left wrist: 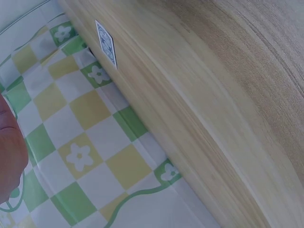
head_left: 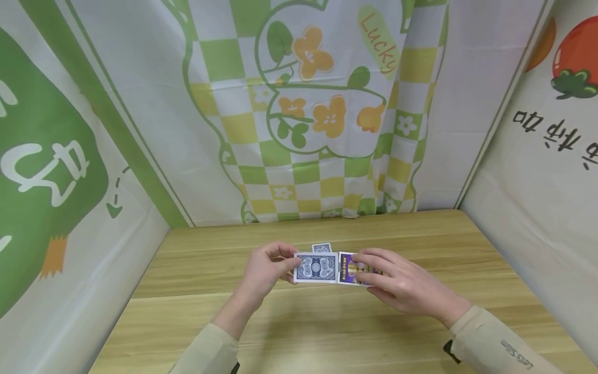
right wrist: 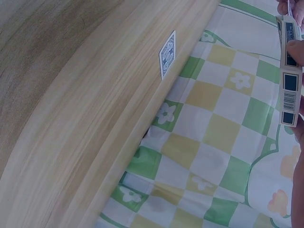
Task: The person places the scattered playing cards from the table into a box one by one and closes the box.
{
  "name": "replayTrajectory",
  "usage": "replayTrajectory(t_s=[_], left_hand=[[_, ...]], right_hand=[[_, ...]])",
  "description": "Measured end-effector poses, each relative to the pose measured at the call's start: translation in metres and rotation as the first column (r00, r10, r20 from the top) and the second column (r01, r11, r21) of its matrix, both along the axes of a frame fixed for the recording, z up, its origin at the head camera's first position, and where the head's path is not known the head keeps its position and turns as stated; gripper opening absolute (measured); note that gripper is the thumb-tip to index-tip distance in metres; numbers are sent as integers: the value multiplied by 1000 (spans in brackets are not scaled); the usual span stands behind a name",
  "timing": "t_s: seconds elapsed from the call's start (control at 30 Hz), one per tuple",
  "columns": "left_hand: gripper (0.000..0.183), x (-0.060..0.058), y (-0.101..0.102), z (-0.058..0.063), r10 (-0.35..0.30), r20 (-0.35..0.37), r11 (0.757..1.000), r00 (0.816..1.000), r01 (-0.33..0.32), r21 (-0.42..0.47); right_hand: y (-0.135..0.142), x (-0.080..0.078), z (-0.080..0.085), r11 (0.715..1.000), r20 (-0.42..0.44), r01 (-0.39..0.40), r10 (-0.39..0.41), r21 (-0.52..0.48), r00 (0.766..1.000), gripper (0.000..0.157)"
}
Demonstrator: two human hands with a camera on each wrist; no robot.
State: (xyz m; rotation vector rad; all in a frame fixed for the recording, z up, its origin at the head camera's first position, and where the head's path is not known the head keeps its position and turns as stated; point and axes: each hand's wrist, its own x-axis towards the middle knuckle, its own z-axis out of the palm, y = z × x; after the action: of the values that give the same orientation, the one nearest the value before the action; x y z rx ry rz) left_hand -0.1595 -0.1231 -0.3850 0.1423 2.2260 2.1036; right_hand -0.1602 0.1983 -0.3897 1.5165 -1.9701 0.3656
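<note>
My left hand [head_left: 263, 270] pinches blue-backed playing cards [head_left: 316, 267] by their left end, thumb on top. How many cards are in the stack cannot be told. From the right, my right hand [head_left: 397, 280] grips a purple and yellow card box [head_left: 347, 268], fingers across its front. The cards' right end meets the box's left end; whether any part lies inside is unclear. A barcode shows on the box's side [right wrist: 289, 97] in the right wrist view. Behind the cards, a single blue-backed playing card [head_left: 322, 248] lies face down on the table.
The wooden table [head_left: 210, 301] runs back to a curtain [head_left: 289, 192] with green and yellow checks. Printed cloth walls stand at the left [head_left: 135, 244] and right [head_left: 528, 208]. In the left wrist view, the lone card lies close to the table's far edge.
</note>
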Motion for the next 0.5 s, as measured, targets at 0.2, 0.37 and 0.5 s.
replayTrajectory(t_s=[0.2,0.37,0.5], left_hand=[[18,0,0,-1,1,15,1000,1000,0,-6],[19,0,0,-1,3,20,1000,1000,-3,-17],[20,0,0,-2,-1,16,1000,1000,1,-21]], right_hand=[[0,-1,-1,1000,6,-6,6,0,1000,30],[0,-1,-2,1000,11,-5,5,2,1000,31],[0,-1,-2,1000,21,-2,2,4,1000,32]])
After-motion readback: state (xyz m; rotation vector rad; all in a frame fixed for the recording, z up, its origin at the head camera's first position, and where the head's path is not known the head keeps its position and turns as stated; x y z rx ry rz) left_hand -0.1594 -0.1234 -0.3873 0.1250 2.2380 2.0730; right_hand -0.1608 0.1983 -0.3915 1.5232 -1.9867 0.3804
